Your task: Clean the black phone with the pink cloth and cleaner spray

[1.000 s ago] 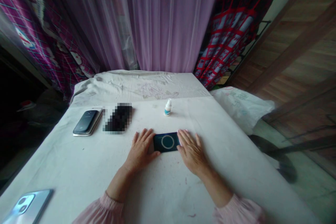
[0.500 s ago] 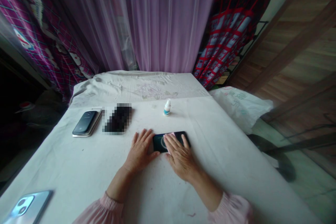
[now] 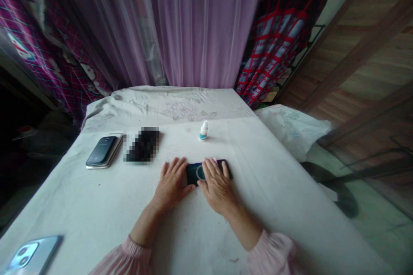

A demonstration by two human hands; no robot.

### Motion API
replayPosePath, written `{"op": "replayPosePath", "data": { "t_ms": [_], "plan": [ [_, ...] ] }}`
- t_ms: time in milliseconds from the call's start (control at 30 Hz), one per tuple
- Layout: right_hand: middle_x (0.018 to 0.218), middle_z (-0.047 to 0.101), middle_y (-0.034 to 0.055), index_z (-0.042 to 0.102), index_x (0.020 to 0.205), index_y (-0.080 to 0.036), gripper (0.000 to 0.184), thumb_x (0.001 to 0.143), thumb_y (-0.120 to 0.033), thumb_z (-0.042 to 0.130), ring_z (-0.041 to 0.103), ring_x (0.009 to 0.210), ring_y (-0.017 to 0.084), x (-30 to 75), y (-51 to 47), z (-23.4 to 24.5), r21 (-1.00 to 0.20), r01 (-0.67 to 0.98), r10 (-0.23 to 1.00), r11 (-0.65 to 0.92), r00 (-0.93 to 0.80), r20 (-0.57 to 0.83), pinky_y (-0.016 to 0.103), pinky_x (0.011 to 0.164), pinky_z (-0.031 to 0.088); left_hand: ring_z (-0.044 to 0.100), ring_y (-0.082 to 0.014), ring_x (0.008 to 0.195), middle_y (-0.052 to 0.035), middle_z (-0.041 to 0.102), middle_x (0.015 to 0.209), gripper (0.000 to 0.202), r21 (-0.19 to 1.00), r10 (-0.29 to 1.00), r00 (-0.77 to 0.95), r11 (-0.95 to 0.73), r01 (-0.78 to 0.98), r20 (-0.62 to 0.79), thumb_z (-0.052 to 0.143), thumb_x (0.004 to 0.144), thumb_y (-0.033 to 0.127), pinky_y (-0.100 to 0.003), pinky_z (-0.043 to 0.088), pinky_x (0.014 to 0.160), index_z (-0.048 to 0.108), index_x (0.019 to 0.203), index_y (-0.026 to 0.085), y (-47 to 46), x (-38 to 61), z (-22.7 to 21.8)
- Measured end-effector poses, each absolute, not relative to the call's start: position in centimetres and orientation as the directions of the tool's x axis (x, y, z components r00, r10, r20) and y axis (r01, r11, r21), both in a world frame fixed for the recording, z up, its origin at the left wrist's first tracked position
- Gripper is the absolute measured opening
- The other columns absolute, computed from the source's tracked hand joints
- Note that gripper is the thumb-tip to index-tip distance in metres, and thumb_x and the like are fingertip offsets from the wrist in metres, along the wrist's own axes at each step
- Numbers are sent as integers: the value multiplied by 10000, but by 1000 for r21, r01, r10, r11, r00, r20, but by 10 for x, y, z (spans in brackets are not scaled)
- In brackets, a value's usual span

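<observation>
A dark phone lies flat on the white-covered table in front of me, a pale ring on its upper face. My left hand rests open at the phone's left end, thumb and fingers spread against its edge. Flat on the phone's middle and right part lies my right hand, fingers stretched out. Under those fingertips a small pink cloth barely shows; most of it is hidden. Beyond the phone stands a small white bottle with a blue-green label.
A dark phone sits stacked on a lighter one at the left. Beside it is a blurred-out dark object. A silvery-blue phone lies at the near left corner. Past the table's right edge is a white plastic bag; purple curtains hang behind.
My right hand has slid a little left across the phone, covering more of the pink cloth. My left hand keeps its place at the phone's end. The whole view has shifted slightly.
</observation>
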State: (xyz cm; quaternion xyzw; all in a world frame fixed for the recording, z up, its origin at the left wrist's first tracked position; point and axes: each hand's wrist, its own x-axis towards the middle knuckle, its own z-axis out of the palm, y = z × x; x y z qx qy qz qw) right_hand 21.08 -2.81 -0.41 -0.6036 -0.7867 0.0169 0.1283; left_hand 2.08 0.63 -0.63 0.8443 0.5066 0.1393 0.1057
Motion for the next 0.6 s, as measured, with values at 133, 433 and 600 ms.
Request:
{"op": "replayPosePath", "data": {
  "t_ms": [133, 433, 600],
  "plan": [
    [1551, 290, 98, 303, 1485, -130, 585, 974, -406, 371, 225, 1434, 261, 210, -39, -4, -162, 907, 915, 387, -357, 189, 503, 1167, 85, 325, -351, 1390, -135, 435, 1474, 655, 306, 882, 451, -470, 828, 134, 646, 814, 499, -592, 224, 1121, 462, 1367, 200, 6, 20, -8],
    [1530, 330, 110, 315, 1477, -121, 536, 987, -339, 304, 288, 1407, 279, 271, -25, -7, -131, 967, 970, 219, -202, 134, 574, 1132, 142, 314, -354, 1395, -137, 422, 1482, 656, 315, 871, 463, -492, 812, 167, 636, 817, 482, -612, 215, 1115, 448, 1375, 194, 8, 17, -13],
    [1454, 465, 100, 457, 1397, -143, 463, 992, -308, 303, 379, 1358, 258, 270, -5, -2, -199, 944, 961, 264, -240, 139, 541, 1139, 200, 326, -357, 1388, -140, 435, 1473, 642, 310, 868, 468, -496, 811, 165, 609, 839, 486, -619, 228, 1107, 438, 1380, 183, 8, 16, -13]
  ]
}}
